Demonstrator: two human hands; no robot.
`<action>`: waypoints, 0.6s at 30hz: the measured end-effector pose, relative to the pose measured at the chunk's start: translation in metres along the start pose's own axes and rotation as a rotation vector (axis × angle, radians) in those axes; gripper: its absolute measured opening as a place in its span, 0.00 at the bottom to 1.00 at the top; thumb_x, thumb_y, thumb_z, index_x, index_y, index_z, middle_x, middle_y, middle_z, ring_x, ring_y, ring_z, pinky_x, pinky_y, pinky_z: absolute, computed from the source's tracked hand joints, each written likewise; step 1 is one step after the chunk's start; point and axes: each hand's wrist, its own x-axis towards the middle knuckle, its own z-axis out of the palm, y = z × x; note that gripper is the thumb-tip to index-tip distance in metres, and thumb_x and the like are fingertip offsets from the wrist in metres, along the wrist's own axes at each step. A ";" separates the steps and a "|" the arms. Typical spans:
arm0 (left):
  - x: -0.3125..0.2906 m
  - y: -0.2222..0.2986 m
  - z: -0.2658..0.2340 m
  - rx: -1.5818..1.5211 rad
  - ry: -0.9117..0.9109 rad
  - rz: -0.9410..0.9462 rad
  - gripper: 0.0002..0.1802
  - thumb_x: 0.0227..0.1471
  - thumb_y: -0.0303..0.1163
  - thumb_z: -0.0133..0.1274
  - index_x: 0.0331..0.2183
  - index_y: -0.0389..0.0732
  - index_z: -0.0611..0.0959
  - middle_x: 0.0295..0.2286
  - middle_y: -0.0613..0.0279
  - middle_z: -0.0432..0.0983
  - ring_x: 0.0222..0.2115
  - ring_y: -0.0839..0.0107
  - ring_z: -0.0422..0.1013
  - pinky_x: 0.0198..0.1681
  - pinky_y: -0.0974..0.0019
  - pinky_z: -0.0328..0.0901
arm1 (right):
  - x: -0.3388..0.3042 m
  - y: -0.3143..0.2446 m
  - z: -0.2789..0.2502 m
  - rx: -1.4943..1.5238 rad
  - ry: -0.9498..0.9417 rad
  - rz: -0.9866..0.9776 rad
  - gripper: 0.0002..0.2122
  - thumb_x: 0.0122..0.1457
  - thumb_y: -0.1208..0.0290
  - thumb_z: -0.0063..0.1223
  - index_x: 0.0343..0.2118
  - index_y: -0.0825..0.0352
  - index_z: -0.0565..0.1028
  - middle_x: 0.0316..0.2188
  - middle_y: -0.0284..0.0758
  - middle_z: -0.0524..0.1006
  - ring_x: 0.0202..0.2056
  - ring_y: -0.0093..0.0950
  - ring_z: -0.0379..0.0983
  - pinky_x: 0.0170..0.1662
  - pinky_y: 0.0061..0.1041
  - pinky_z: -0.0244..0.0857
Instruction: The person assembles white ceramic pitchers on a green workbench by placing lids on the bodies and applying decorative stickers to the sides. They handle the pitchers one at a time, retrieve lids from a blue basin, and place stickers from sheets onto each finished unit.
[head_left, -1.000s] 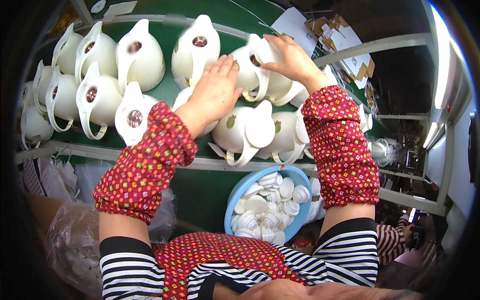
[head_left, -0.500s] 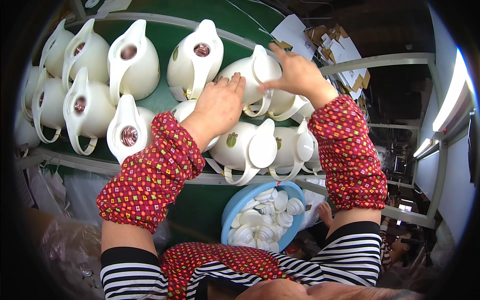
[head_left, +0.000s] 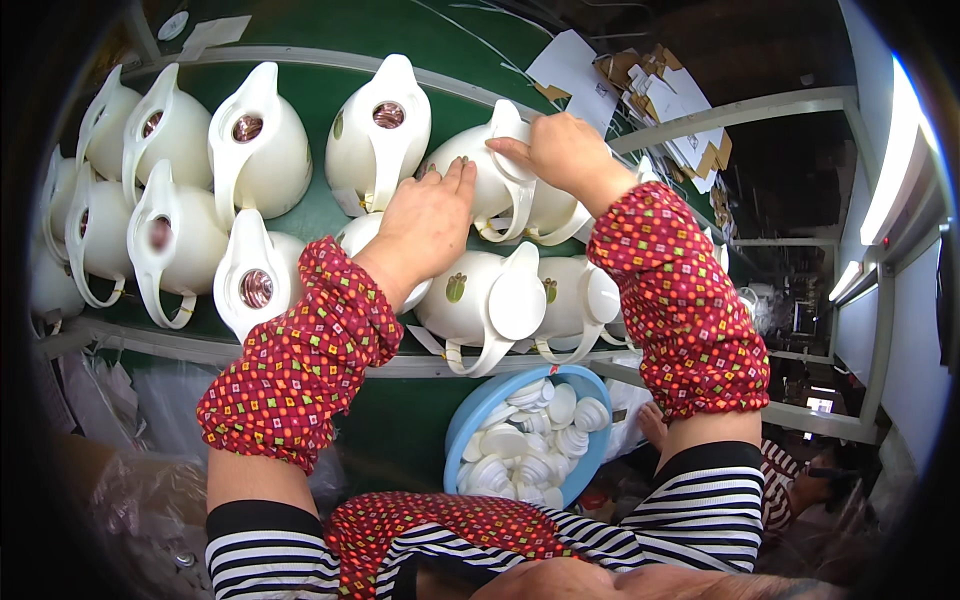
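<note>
- Closest: red patterned apron (head_left: 440, 515), striped sleeves (head_left: 270, 545), loose red oversleeves (head_left: 300, 365) on both forearms.
- Blue basin (head_left: 461, 428) just before the apron, heaped with white stoppers (head_left: 505, 440), flat tops and ribbed bits mixed.
- Lower left: crumpled clear bags (head_left: 140, 490), contents blurry.
- Lower right: another person, partly hidden, striped clothing (head_left: 778, 485).
- Pale rail (head_left: 420, 365) along near edge of green desk (head_left: 320, 212).
- Near row, right part: capped jugs (head_left: 458, 300), cream, green leaf motif, handles toward the wearer, spouts away.
- Left hand (head_left: 425, 222): fingers straight, side by side, laid flat against the left side of a jug (head_left: 462, 178); not clamped on anything.
- Right hand (head_left: 568, 155): bent over the lid (head_left: 514, 167) of that same jug, thumb across it; fingertips partly hidden, can't tell if it grips or only presses.
- That jug: on the desk, far row, right of centre, spout away, handle toward the wearer, another one just beside on its right.
- Left of the hands: open jugs (head_left: 255, 150) in two rows, shiny reddish insides showing at several mouths.
- Far right, past the jugs: flattened cardboard (head_left: 700, 150), white sheets (head_left: 575, 70), metal frame (head_left: 760, 105), bright tube lamp (head_left: 893, 150).
</note>
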 end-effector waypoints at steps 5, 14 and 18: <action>0.000 -0.003 0.001 0.022 0.021 0.014 0.35 0.55 0.33 0.59 0.61 0.29 0.72 0.57 0.43 0.75 0.47 0.55 0.76 0.49 0.54 0.70 | -0.010 0.015 0.003 -0.037 0.002 -0.211 0.45 0.55 0.40 0.64 0.67 0.68 0.63 0.44 0.55 0.81 0.47 0.47 0.81 0.53 0.40 0.74; 0.002 0.001 0.002 0.124 -0.050 0.024 0.35 0.53 0.29 0.53 0.61 0.24 0.70 0.58 0.39 0.73 0.46 0.54 0.78 0.47 0.54 0.72 | -0.007 -0.015 0.014 0.040 0.077 0.059 0.39 0.60 0.35 0.54 0.52 0.77 0.77 0.42 0.56 0.82 0.46 0.52 0.80 0.51 0.42 0.74; 0.007 0.004 0.001 0.141 -0.098 0.048 0.36 0.51 0.27 0.51 0.61 0.23 0.69 0.58 0.38 0.73 0.45 0.54 0.78 0.45 0.54 0.73 | -0.004 -0.022 0.035 0.134 0.147 0.201 0.41 0.63 0.31 0.43 0.41 0.76 0.84 0.42 0.54 0.83 0.47 0.51 0.81 0.52 0.42 0.74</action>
